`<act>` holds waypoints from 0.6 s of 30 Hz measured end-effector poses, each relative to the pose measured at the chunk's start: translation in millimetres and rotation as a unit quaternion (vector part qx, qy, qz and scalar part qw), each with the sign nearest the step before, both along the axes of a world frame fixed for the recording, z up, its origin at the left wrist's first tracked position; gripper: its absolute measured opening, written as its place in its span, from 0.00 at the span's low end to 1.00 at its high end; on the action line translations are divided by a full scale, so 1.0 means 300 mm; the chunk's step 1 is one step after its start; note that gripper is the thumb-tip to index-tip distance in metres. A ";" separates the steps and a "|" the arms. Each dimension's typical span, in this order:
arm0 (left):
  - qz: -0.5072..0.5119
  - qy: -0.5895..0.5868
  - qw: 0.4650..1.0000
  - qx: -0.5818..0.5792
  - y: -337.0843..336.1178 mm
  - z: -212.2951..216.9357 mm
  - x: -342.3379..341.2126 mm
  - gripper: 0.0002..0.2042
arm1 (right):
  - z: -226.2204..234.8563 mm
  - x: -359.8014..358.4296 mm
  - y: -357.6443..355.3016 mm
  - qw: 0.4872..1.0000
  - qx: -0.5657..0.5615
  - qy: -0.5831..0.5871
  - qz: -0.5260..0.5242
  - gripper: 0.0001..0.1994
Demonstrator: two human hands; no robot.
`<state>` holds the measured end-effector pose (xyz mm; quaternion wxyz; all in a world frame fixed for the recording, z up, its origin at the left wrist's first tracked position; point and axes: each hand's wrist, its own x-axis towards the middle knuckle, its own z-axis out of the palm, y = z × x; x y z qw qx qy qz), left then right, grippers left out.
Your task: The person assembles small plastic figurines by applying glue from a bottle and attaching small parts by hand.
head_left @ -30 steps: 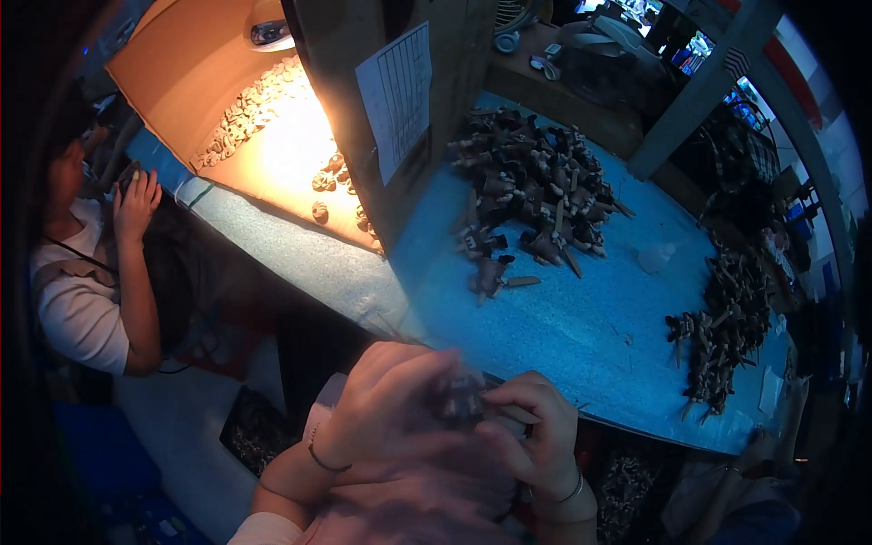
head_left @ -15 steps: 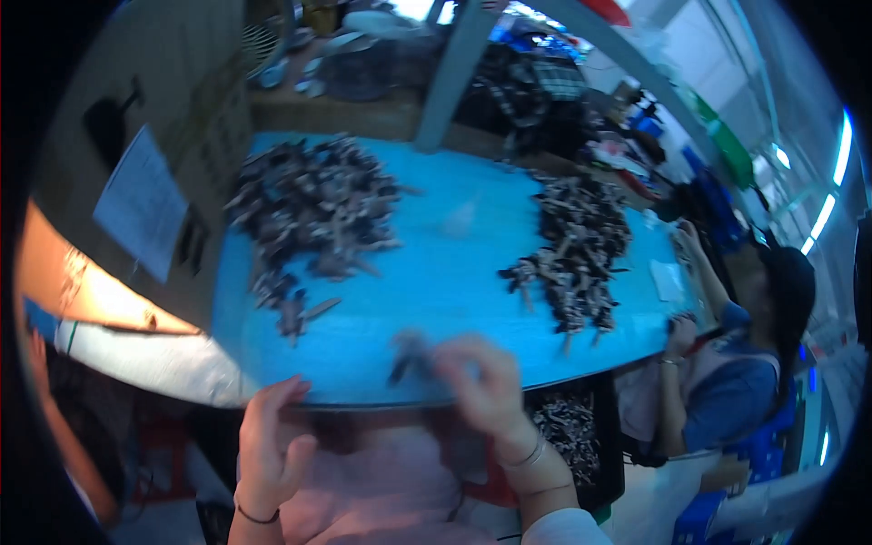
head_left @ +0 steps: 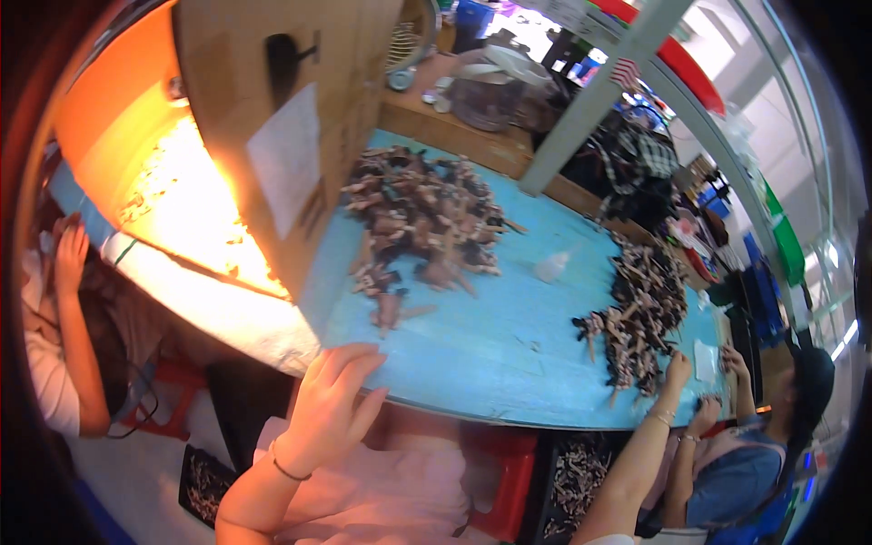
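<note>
Right heap (head_left: 636,316) of small dark-and-tan pieces is lying near three o'clock from the middle of the view, its pieces crossing and overlapping at all angles

Right hand (head_left: 676,370) is standing at the heap's near edge, toward four o'clock; the grip is looking drawn in, but whether it is pinching a piece I cannot tell

Main worry here: tangling; pale stick-like parts are poking between neighbours, so a pull on one piece could be dragging others along, or bending a thin part

Heap's lower tip is pointing toward the front edge of the surface (head_left: 509,368); a careless sweep could be sending pieces over, perhaps into the dark tray (head_left: 579,477) sitting below at five o'clock

Second worry: crowding; a co-worker's nearer hand (head_left: 704,415) and farther hand (head_left: 737,363) are working just beyond, on the four o'clock side, and two people reaching into one corner could be bumping wrists

Left hand (head_left: 338,397) is hanging by the front edge at seven o'clock, fingers spread, holding nothing; it could be knocking the loose piece (head_left: 388,311) lying just above it, at the foot of the left heap (head_left: 427,218)

Farther out: cardboard partition (head_left: 341,64) is standing toward eleven, a bright glow (head_left: 186,186) burning behind it toward ten; glare against the dimmer blue side could be making small parts harder to judge
</note>
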<state>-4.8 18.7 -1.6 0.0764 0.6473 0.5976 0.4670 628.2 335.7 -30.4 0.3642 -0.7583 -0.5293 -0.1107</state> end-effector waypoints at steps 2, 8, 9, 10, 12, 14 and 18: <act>0.063 0.034 0.997 -0.009 0.011 -0.020 -0.025 0.16 | -0.011 -0.255 -0.014 0.997 -0.025 0.001 -0.073 0.20; 0.072 0.206 0.972 0.083 0.173 -0.006 -0.121 0.11 | 0.205 -0.973 -0.236 0.917 0.031 0.114 0.382 0.19; 0.037 0.231 0.970 0.072 0.188 -0.007 -0.138 0.08 | 0.216 -1.087 -0.269 0.904 -0.042 0.110 0.412 0.20; -0.003 0.254 0.965 0.065 0.204 -0.004 -0.144 0.07 | 0.191 -1.156 -0.274 0.895 -0.048 0.100 0.431 0.20; -0.011 0.251 0.966 0.059 0.193 0.003 -0.122 0.06 | 0.105 -1.232 -0.229 0.888 -0.056 0.107 0.444 0.22; -0.014 0.230 0.973 0.033 0.166 0.009 -0.101 0.04 | 0.042 -1.272 -0.166 0.887 -0.061 0.126 0.441 0.24; 0.028 0.122 0.991 -0.052 0.158 0.019 -0.084 0.16 | 0.041 -1.302 -0.113 0.882 -0.138 0.112 0.437 0.23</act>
